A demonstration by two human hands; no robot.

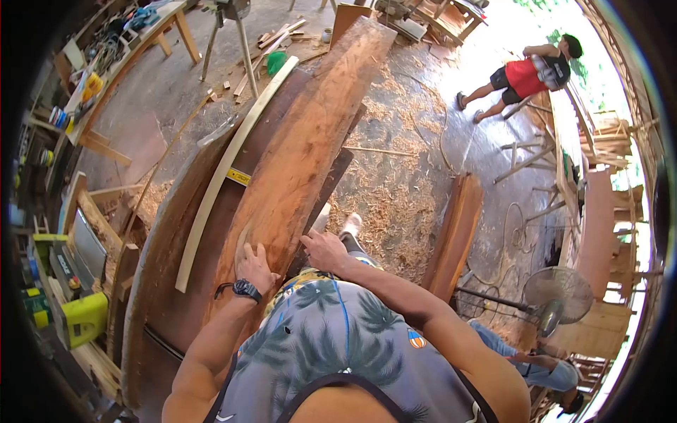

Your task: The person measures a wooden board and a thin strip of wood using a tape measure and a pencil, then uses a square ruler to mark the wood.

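Observation:
A long reddish-brown wooden plank (303, 134) runs away from my waist, lying at a slant over darker boards. My left hand (255, 269) rests on top of its near end, fingers spread on the wood, with a dark watch on the wrist. At the plank's right edge, my right hand (326, 251) has its fingers bent against the wood; its underside is hidden. A pale wooden strip (222, 173) lies to the left, lengthwise beside the plank. Between strip and plank shows part of a yellow tool (238, 176), perhaps a level or rule.
A standing fan (557, 292) is at right, near another thick plank (455, 236). One person (525, 74) stands by a bench at upper right; another (539, 366) is at lower right. Shavings and a cord lie on the floor. Green-yellow power tools (81, 317) sit at left.

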